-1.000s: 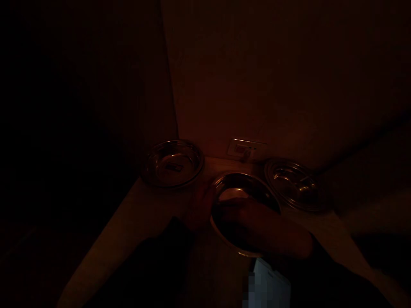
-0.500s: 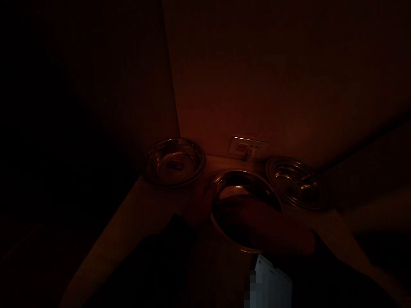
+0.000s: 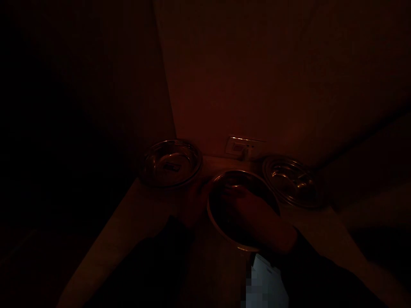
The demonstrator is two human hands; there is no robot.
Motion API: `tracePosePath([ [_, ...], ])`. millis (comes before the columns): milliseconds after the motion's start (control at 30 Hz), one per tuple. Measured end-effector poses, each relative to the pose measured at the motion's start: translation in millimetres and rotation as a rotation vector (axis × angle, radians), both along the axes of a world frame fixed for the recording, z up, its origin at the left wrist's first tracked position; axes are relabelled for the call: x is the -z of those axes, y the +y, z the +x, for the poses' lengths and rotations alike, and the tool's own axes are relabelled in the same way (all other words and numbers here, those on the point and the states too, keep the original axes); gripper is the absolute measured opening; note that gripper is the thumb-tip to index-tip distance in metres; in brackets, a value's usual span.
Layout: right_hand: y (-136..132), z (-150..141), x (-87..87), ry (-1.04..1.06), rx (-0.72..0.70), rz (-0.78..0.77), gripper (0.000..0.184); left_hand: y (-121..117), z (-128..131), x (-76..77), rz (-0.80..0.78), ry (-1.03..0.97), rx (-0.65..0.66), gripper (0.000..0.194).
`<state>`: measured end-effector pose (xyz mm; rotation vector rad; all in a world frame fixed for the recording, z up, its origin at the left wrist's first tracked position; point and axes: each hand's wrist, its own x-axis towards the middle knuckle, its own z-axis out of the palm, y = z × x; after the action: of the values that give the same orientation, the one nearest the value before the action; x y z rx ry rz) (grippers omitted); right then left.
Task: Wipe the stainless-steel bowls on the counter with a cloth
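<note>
The scene is very dim. A round metal bowl [image 3: 276,201] stands on the table in front of me. My left hand [image 3: 194,199] is at its left side, with the fingers closed at the rim. My right hand [image 3: 242,203] reaches over the near right rim into the bowl. Its fingers point left and are lost in the dark, so I cannot tell how they are bent or whether anything is in them. What the bowl contains is too dark to make out.
A shallow metal dish [image 3: 171,182] at the left has a small dark item in it. Another metal dish [image 3: 285,182] with shiny things stands at the right. Behind, a socket plate [image 3: 236,147] is on the wall. A pale flat object [image 3: 268,282] shows below the bowl, partly pixelated.
My right hand has moved farther toward the far side of the bowl, with its wrist shifted left. My left hand stays beside the rim. The view has shifted slightly.
</note>
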<state>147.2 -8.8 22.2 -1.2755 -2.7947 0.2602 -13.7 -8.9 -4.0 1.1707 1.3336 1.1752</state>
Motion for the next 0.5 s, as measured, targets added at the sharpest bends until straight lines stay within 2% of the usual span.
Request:
tracePosePath([
  [133, 4.0, 6.1, -3.0, -0.093, 0.142, 0.04, 0.027, -2.2, -1.4, 9.2, 0.064, 0.051, 0.135, 0.042],
  [267, 7.7, 10.6, -3.8, -0.143, 0.194, 0.045, 0.03, -2.8, -1.8, 12.8, 0.092, 0.126, 0.155, 0.042],
  [367, 9.5, 10.0, -1.2, -0.094, 0.12, 0.043, 0.029, -2.0, -0.5, 11.3, 0.121, 0.085, 0.175, 0.041],
  [500, 8.4, 5.7, -2.7, 0.035, -0.089, 0.018, 0.03, 0.3, 1.4, 11.9, 0.121, 0.04, 0.164, 0.041],
])
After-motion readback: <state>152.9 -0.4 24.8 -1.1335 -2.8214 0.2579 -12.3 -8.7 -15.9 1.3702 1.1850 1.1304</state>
